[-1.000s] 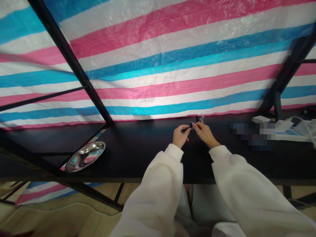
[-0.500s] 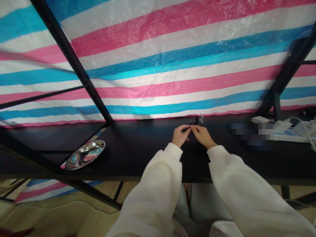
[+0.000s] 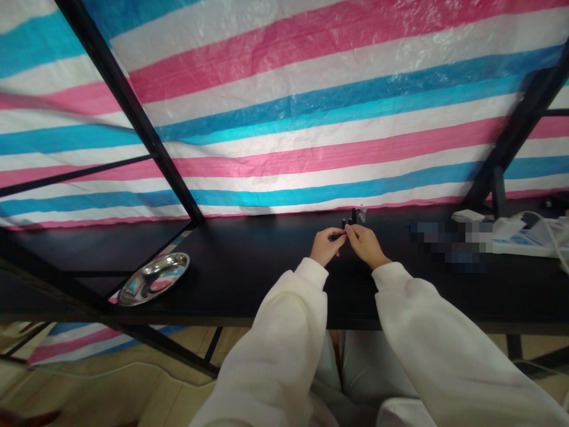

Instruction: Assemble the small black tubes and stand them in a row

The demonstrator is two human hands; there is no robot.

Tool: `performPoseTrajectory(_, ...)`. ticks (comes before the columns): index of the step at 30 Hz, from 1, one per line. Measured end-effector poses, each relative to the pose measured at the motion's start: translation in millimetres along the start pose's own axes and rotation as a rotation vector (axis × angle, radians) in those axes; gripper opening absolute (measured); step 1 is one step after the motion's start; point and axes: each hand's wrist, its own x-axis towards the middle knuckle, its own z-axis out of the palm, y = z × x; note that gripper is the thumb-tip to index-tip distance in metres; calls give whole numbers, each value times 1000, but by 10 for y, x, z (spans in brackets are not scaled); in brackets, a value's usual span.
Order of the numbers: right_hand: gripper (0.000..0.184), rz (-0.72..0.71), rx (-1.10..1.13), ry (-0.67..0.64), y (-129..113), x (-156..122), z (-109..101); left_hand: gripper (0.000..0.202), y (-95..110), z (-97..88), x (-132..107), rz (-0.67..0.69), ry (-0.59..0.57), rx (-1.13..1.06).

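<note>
Meeting at the fingertips above a black surface [image 3: 249, 273], a seated person's left hand [image 3: 326, 245] and right hand [image 3: 363, 243] bend over a cluster of small parts, nearer the far edge than the near one. The left hand's thumb and fingers are pinched around a small dark item [image 3: 336, 236], mostly hidden and too small to identify. The right hand's thumb and forefinger are drawn together against the left's fingertips; whether they grip anything cannot be told. Just beyond the fingers, toward the far edge, small dark upright pieces [image 3: 354, 216] stand beside a clear, glinting object [image 3: 363, 212]. White sleeves [image 3: 288, 320] reach in across the near edge, above the person's pale trousers [image 3: 368, 362]. Well to the left, a shiny metal dish [image 3: 153, 280] rests by the near edge, next to a black metal frame [image 3: 128, 110], with stripes reflected in its bowl. Toward the right end of the surface lie a white power strip [image 3: 522, 246] and a white block [image 3: 467, 216], the block closer to the far edge; a patch between them and the hands is blurred out. Behind the far edge hangs a sheet [image 3: 311, 130] striped in pink, white and blue.
</note>
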Motion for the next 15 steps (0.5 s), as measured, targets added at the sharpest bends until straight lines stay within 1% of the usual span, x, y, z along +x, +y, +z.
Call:
performPoseTrajectory(4,41,-76,168,80,-2,1,13,28,-10,1,7,-9,13,-15)
performPoseTrajectory(9,37,-100,254,131,4,7,16,29,-19,1,17,-4,7,-21)
performPoseTrajectory(15,33,-135,309,118,-15,6,9,32,-27,7,20,-5,-2,-38)
